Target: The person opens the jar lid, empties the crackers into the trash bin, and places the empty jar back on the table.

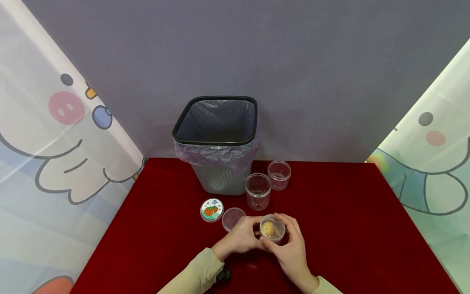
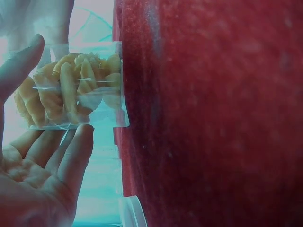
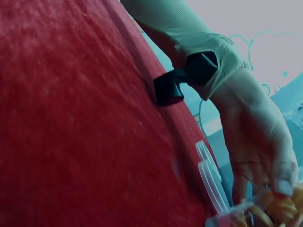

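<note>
A clear plastic jar [image 1: 272, 228] with yellow-orange snack pieces [image 2: 71, 87] inside is between my two hands, low in the middle of the head view. My left hand [image 1: 242, 236] holds it from the left; in the left wrist view the thumb lies above the jar wall and the other fingers below. From the right, my right hand [image 1: 293, 253] curls its fingers and thumb round the same jar. At the lower right of the right wrist view, part of the jar shows beside the left hand [image 3: 255, 146].
A bin [image 1: 220, 179] lined with a thin bag stands at the back. To its right are a taller clear jar [image 1: 258, 192] and a shorter one [image 1: 280, 175]. A lid printed with oranges [image 1: 211, 210] and a clear lid [image 1: 232, 218] lie on the red cloth [image 1: 367, 228].
</note>
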Available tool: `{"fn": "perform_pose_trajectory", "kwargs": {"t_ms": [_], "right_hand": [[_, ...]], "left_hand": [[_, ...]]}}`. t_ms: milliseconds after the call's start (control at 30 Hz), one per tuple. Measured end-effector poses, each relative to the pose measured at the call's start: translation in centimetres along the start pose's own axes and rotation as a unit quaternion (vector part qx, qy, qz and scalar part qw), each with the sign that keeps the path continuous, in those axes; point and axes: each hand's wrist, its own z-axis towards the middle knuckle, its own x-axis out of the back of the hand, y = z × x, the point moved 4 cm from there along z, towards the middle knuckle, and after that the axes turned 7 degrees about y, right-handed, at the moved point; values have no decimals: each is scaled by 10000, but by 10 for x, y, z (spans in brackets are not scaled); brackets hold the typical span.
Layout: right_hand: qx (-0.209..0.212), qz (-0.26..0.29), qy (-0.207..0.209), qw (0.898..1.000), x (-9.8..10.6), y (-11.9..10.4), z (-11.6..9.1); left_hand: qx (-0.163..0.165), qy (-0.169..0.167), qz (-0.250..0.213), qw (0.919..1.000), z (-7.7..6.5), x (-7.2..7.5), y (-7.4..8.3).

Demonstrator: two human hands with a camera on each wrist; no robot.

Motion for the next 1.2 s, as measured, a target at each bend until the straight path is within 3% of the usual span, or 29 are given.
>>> {"fn": "perform_pose_trajectory", "kwargs": {"t_ms": [133, 233, 367, 500, 633, 800, 967, 1100, 1200], "right_hand": [[216, 129, -361, 9990, 4, 1, 5], [401, 264, -883, 9949, 8, 3, 12], [542, 562, -1736, 9817, 13, 10, 25], [380, 781, -2502, 9643, 16, 17, 37], [305, 966, -3264, 9398, 17, 19, 49], [93, 1256, -4235, 8971, 16, 21, 64], [-279, 1495, -4862, 8605, 14, 22, 75], [-419, 1678, -5101, 8426, 12, 23, 78], [-580, 1805, -5171, 8347, 13, 24, 79]], "left_hand": [[28, -26, 53, 10000, 1, 1, 0], [-38, -73, 174, 9998, 1, 2, 1], [-140, -111, 349, 9992, 2, 2, 1], [-87, -131, 373, 9992, 2, 3, 1], [-38, -148, 337, 9993, 3, 3, 0], [-60, -149, 454, 9988, 3, 3, 0], [100, -111, 522, 9985, 3, 4, 0], [149, -121, 562, 9982, 2, 4, 2], [172, -112, 485, 9986, 2, 4, 2]]}}
